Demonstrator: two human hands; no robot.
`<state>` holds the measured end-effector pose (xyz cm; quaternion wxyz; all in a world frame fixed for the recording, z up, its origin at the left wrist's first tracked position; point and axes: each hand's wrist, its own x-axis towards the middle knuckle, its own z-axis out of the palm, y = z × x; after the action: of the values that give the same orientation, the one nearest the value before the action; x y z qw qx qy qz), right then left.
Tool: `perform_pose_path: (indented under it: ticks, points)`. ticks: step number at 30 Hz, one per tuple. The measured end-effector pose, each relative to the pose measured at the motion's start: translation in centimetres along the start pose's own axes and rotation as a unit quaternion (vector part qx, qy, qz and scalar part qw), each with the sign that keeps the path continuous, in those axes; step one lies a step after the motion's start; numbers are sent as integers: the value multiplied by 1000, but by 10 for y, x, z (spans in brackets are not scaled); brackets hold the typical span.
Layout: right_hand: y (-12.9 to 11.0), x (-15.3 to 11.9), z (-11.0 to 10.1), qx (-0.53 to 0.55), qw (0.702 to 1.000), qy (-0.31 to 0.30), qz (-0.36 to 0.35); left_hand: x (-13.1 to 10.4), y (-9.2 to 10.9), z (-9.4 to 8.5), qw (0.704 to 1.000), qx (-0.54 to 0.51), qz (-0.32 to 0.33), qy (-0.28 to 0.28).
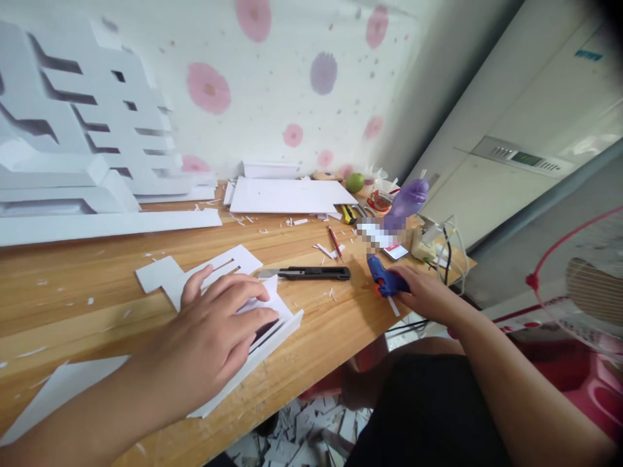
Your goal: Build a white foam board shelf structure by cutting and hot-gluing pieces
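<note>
My left hand (219, 324) lies over a white foam board piece (272, 340) with slots cut in it and a raised strip along its near edge. Its fingers are spread, with the tips touching the board. Under and behind the fingers is another slotted white board (248, 256). At the right, my right hand (418, 288) is closed around a blue glue gun (384, 275), a white glue stick poking out of it. A black utility knife (316, 274) with its blade out lies on the table between both hands.
The wooden table (97, 272) carries a large white cut-out model (111, 123) at back left, stacked white boards (292, 196), a red pencil (335, 241), a phone (395, 251) and a green fruit (355, 182). White scraps (311, 421) cover the floor below the front edge.
</note>
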<state>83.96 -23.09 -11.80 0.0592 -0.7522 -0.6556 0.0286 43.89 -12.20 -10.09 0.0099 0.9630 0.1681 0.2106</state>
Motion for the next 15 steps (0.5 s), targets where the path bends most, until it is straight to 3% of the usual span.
perform_pose_path:
  ticks: [5,8,11,13,15]
  points:
    - [3,5,1,4,1000,-3,-21,0,2,1,1000,-15,-21,-2]
    - [-16,7,-14,24,998,41,-45,1,6,-1,999,-31,-38,-7]
    - [-65,11,-33,86,987,70,-113,1,8,-3,997,-52,-47,-10]
    - [-107,15,-39,208,954,21,-213,2,9,-5,996,-65,-53,-11]
    - [-145,22,-40,259,930,-25,-259,2,9,-5,995,-77,-57,-11]
